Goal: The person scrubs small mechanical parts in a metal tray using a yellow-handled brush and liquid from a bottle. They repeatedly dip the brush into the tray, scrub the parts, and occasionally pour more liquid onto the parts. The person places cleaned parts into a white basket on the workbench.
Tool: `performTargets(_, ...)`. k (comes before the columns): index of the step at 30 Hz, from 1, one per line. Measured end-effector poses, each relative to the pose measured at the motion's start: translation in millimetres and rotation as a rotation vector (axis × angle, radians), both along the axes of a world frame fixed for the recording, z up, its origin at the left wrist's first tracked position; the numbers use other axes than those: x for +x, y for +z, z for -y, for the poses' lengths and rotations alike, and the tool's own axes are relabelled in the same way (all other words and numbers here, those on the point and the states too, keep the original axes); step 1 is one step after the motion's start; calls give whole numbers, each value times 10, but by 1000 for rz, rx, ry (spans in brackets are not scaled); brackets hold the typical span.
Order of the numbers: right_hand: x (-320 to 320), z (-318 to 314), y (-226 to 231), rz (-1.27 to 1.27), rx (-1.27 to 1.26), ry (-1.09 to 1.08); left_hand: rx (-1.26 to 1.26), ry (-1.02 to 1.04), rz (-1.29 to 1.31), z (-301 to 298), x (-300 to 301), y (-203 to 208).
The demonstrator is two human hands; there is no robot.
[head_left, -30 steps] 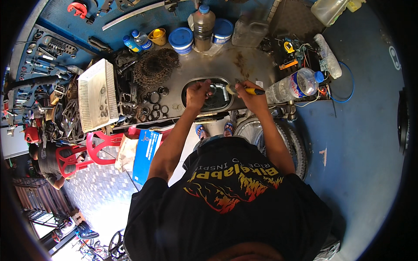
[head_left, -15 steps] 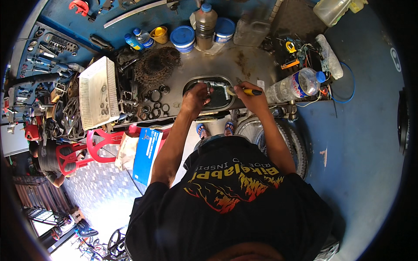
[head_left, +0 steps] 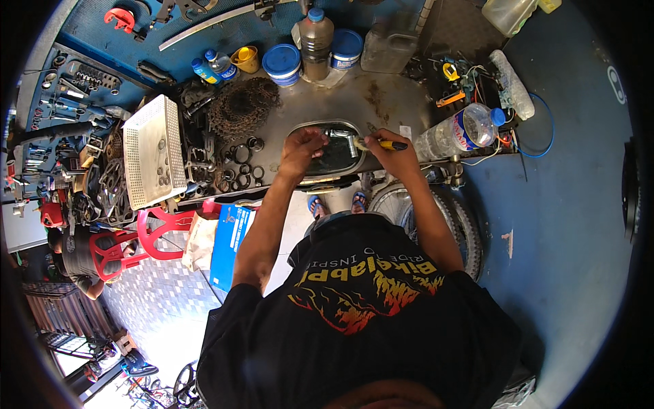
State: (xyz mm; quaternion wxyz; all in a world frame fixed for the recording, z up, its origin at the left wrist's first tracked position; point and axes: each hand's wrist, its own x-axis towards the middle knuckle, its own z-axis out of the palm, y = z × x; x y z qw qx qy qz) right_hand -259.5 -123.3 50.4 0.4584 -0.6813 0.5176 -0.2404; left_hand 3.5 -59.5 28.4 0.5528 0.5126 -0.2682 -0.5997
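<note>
A rounded tray lies at the near edge of the metal workbench, with dark liquid and shiny metal parts inside. My left hand is over the tray's left side, its fingers curled together; whatever they pinch is too small or hidden to name. At the right rim, my right hand grips a brush with a yellow and black handle. The pale brush tip points left, close to the metal parts.
Bike cassettes, black rings and a white perforated basket sit left on the bench. Bottles and blue-lidded tubs line the back. A large clear bottle stands right; a bicycle wheel is below.
My left hand has shifted slightly left and its fingers have turned, so the dark thing seen at its fingertips no longer shows clearly. My right hand stays nearly in place.
</note>
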Motion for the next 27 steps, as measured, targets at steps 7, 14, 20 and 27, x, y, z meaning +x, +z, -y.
performTargets(7,-21,-12,-98,30,-18,24,-568,129,1091,-186,-98,1279)
performTargets(14,-55,-15,-74,-33,-31,14,-530,-19,1120,-201,-455,232)
performTargets(20,-85,-20,-82,-79,-76,27,-492,20,1030,-23,-289,593)
performTargets(27,-88,-11,-44,-62,-70,10,-319,-78,1002,-50,-417,373)
